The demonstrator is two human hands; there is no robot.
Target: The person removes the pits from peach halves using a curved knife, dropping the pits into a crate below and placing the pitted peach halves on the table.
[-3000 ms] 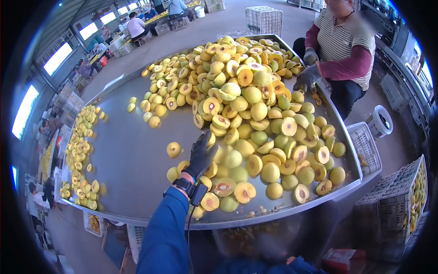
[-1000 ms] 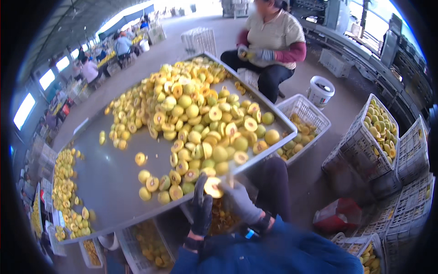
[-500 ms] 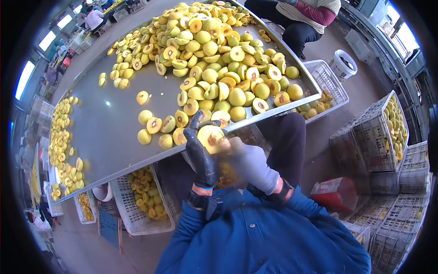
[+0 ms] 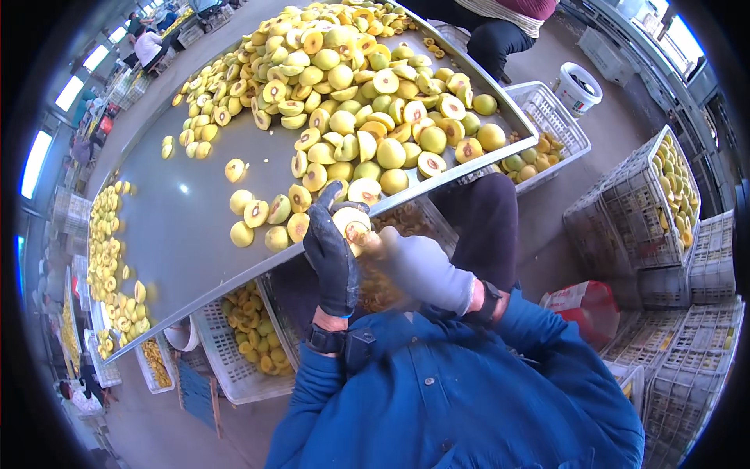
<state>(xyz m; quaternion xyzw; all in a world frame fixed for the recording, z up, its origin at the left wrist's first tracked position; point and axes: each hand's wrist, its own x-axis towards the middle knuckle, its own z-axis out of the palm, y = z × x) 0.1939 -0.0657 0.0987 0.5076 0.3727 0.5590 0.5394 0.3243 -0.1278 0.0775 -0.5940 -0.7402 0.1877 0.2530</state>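
Observation:
My left hand (image 4: 331,262), in a black glove, grips a halved yellow peach (image 4: 353,222) with its cut face and reddish centre turned up. Close against the fruit's right side, my right hand (image 4: 431,270) in a pale grey glove is closed. Its fingertips are blurred, and whatever it may hold cannot be made out. Both hands are just off the near edge of a metal table (image 4: 187,242). Beyond them on that table lies a large heap of halved peaches (image 4: 344,117), some cut side up. A few halves (image 4: 255,213) sit apart near the edge.
Beneath the table stand a white crate of peach halves (image 4: 254,332) and another crate (image 4: 582,144) at right. Stacked crates (image 4: 617,219) rise on my right beside a red and white bag (image 4: 586,309). A white bucket (image 4: 578,90) and a seated person (image 4: 500,39) are farther back.
My left hand has tilted the peach half and drawn slightly nearer to me. My right hand still works against the fruit. The whole view has shifted a little.

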